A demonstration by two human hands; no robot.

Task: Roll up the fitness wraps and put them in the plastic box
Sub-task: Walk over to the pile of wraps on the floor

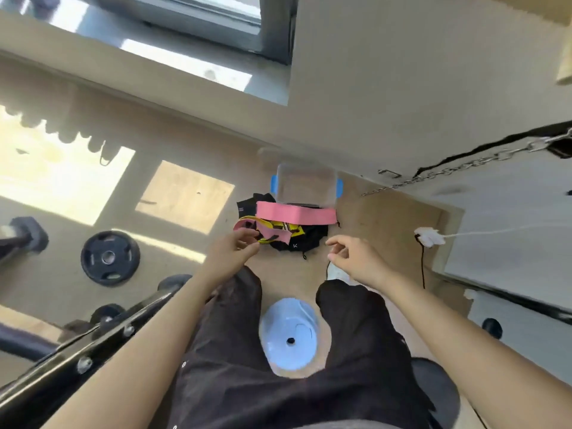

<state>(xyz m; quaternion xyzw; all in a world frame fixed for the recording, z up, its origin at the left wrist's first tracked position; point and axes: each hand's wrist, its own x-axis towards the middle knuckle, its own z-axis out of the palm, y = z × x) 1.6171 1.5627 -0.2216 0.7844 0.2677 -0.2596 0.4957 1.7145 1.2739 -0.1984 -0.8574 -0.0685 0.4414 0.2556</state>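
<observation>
A clear plastic box [306, 182] with blue latches stands on the floor ahead of me. In front of it lies a heap of fitness wraps [288, 233]: a flat pink band [295, 216] across the top, yellow-and-black straps and black ones beneath. My left hand [233, 252] reaches the heap's left edge, its fingertips on a pink strap end [247, 228]. Just right of the heap my right hand [353, 257] hovers with loosely bent fingers and holds nothing.
A round weight plate [110, 258] and dumbbells [23, 236] lie on the floor to the left, beside a black metal frame [93, 339]. A chain [458, 168] hangs at the right. A white plug with cable [428, 236] lies right of the heap. My legs and a white shoe [289, 332] fill the foreground.
</observation>
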